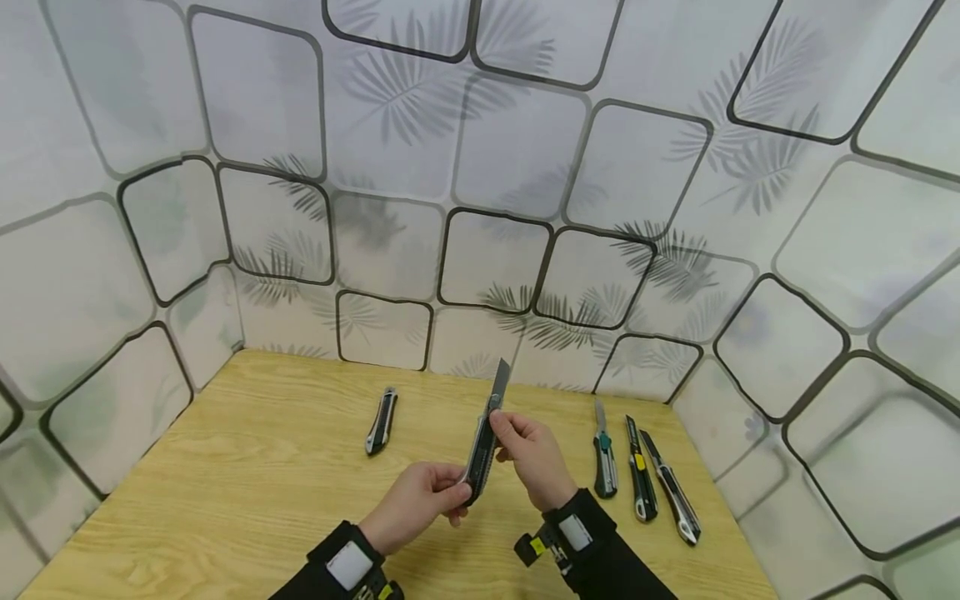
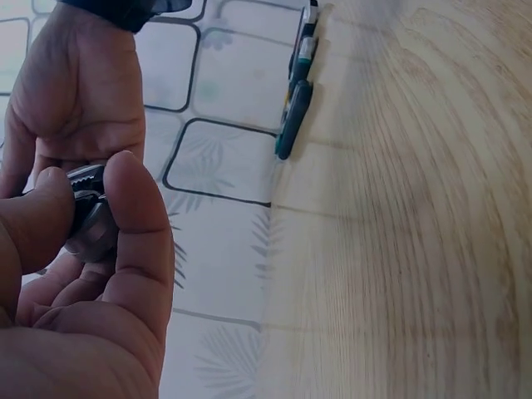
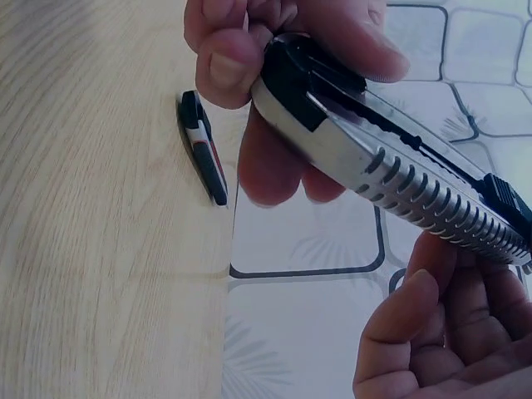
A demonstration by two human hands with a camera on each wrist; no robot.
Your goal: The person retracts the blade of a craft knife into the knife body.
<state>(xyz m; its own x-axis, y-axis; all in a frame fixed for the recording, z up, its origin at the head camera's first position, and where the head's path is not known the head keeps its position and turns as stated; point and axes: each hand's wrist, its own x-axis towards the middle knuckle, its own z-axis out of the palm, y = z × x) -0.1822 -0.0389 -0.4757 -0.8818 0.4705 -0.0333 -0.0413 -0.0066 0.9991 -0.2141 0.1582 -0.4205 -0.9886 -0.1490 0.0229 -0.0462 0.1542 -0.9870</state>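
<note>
A utility knife (image 1: 480, 454) with a silver and black handle is held up over the table, its blade (image 1: 500, 379) sticking out and pointing away from me. My left hand (image 1: 423, 500) pinches the butt end of the handle between thumb and fingers. Higher up, near the blade end, my right hand (image 1: 536, 462) grips the handle, thumb along its side. In the right wrist view the ribbed metal side of the handle (image 3: 374, 154) shows, with a black slider (image 3: 503, 199) near the right hand's fingers. The left wrist view shows the rounded metal butt (image 2: 96, 237).
Another utility knife (image 1: 382, 421) lies at the back left of the wooden table (image 1: 225, 492). Three more lie on the right: a teal-marked knife (image 1: 604, 467), a yellow-marked knife (image 1: 641, 483) and a black and silver knife (image 1: 675, 496). Patterned cloth (image 1: 390, 250) walls the table's back.
</note>
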